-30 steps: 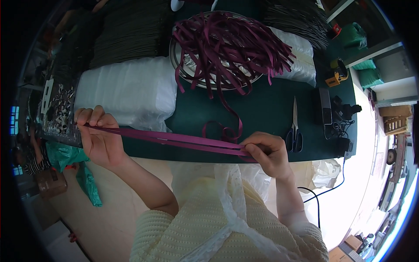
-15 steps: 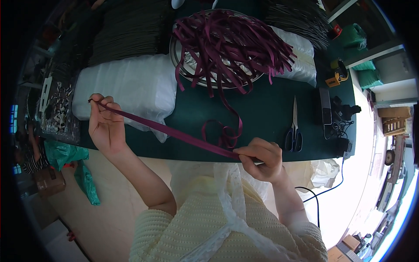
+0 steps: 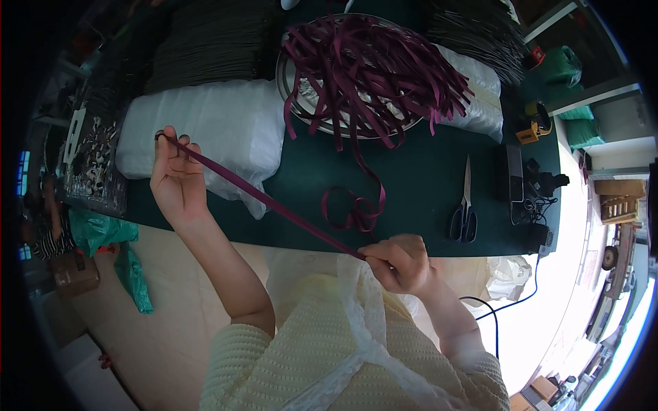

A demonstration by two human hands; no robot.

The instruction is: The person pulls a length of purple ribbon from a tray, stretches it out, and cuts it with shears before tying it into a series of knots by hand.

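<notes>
So the purple ribbon (image 3: 260, 194) is strung straight between both hands, over the near side of the green worktop (image 3: 425, 185), long axis slanting from far left to near right. Left hand (image 3: 179, 178) has its fingers pinched on the upper end; right hand (image 3: 401, 264), nearer the body, has its fingers clamped on the lower stretch. Scissors (image 3: 463, 222) lie right of that, ribbon heap (image 3: 384, 68) sits beyond, pale floor (image 3: 185, 294) below.

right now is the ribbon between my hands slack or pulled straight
Pulled straight: the purple ribbon runs without sag from left hand to right hand.
</notes>
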